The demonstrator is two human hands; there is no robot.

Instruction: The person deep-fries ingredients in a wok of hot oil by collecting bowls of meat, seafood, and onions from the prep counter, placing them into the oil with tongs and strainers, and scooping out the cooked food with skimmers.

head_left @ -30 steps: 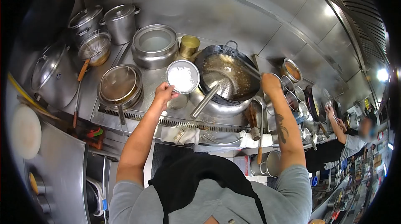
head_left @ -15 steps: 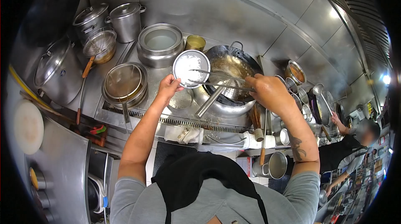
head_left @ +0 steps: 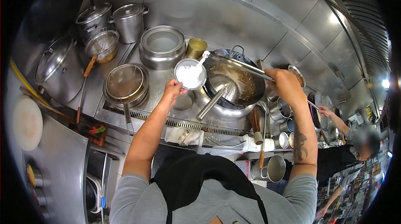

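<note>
A round metal bowl (head_left: pixel 182 82) with white powder (head_left: pixel 190 74) in it is held at its rim by my left hand (head_left: pixel 173 91), fingers pinched on the near left edge. My right hand (head_left: pixel 284 84) is closed round long metal tongs (head_left: pixel 244 64), which slant up to the left over the wok. At their tips is a white-coated piece (head_left: pixel 204 58), just above the bowl's upper right rim. Below the tongs sits the dark wok (head_left: pixel 255 85), with a perforated metal ladle (head_left: pixel 231 93) lying in it.
Left of the bowl stand a wide steel pot (head_left: pixel 162 61) and a strainer over a pan (head_left: pixel 126 82). A yellowish tin (head_left: pixel 196 47) is behind it. A brush (head_left: pixel 255 126) and small metal pots (head_left: pixel 280 110) lie to the right. Another person (head_left: pixel 340 157) works at the far right.
The tongs' tips have lifted out of the bowl with a white-coated piece between them. My right hand has moved slightly right and up. The other person's arm has shifted left and down.
</note>
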